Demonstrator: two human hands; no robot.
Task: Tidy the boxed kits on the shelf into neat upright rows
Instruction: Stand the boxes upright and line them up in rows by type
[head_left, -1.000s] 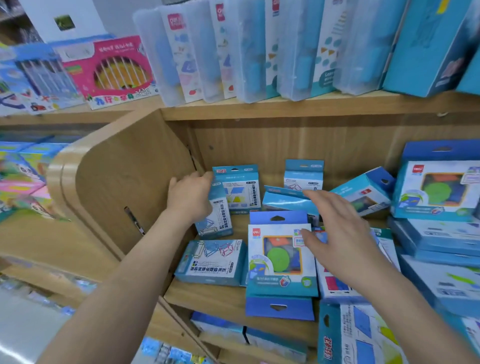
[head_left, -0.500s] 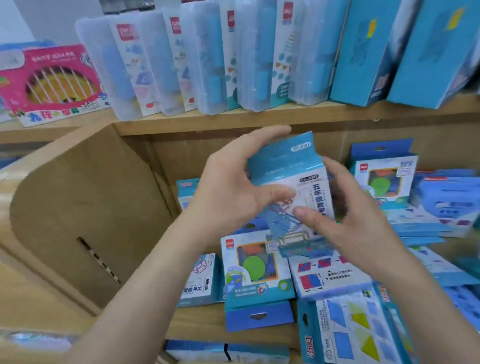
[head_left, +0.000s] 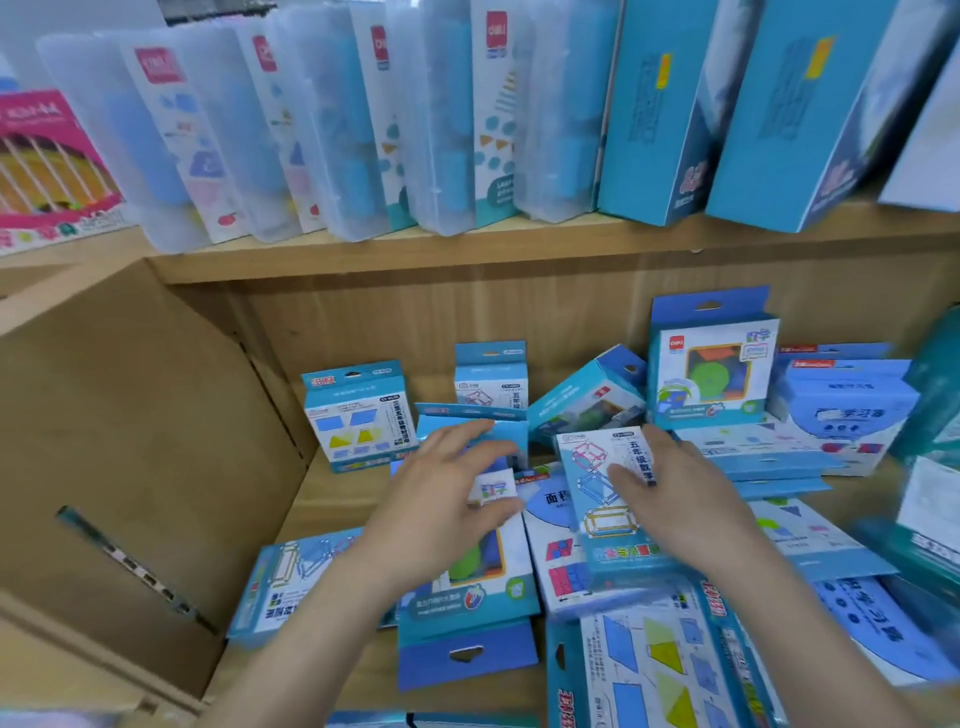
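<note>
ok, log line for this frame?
left hand: open, above flat green-disc kit | right hand: grips cube-frame kit | shelf: rows unfinished

Wooden shelf (head_left: 337, 504) carries blue boxed kits (head_left: 358, 415), some upright, some flat

You're in a shop, prob. a stationery/edu-toy aisle. Wooden shelf (head_left: 332, 499) holds many copies of the same retail boxed kits (head_left: 358, 415), each w/ punched hang-tab, brand logo & printed product art. Along the front edge of the upper shelf (head_left: 467, 254): a row of identical clear plastic cases (head_left: 332, 130) & blue cartons (head_left: 654, 114). Pink boxed set (head_left: 47, 161) on the next bay, at left.
</note>
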